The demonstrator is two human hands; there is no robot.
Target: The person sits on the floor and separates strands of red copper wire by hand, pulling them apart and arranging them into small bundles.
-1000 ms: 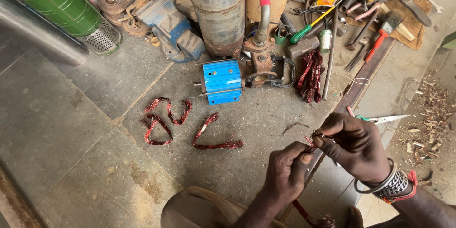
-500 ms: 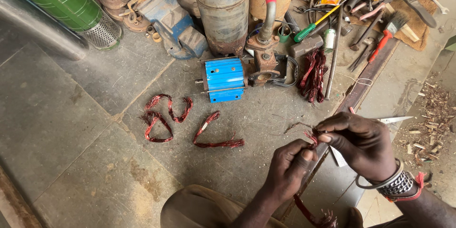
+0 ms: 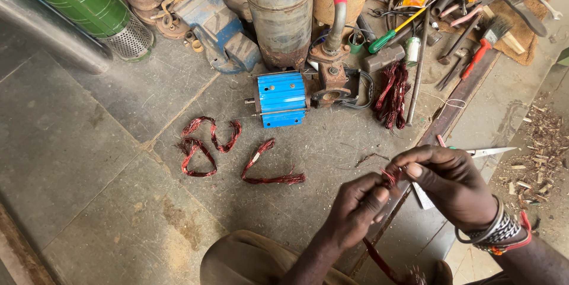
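My left hand [image 3: 354, 209] and my right hand [image 3: 447, 183] meet over the floor, both pinching a bundle of reddish copper winding wire [image 3: 389, 177]. The bundle runs down from the fingers to a frayed end [image 3: 391, 268] near my knee. My right wrist carries several bracelets. Three loose coils of the same wire lie on the concrete to the left: two curled ones [image 3: 201, 142] and a longer loop [image 3: 269, 169]. A small blue electric motor [image 3: 280, 99] sits beyond them.
A green cylinder with a mesh end [image 3: 89, 9], a grey metal pipe [image 3: 278, 6], a blue vise [image 3: 216, 24] and more wire coils [image 3: 392, 92] line the back. Hand tools [image 3: 450, 6] crowd the top right. A knife blade [image 3: 489, 151] lies near my right hand.
My hands have stayed together on the wire bundle, shifting slightly left and up in view. The coils and motor on the floor have not moved.
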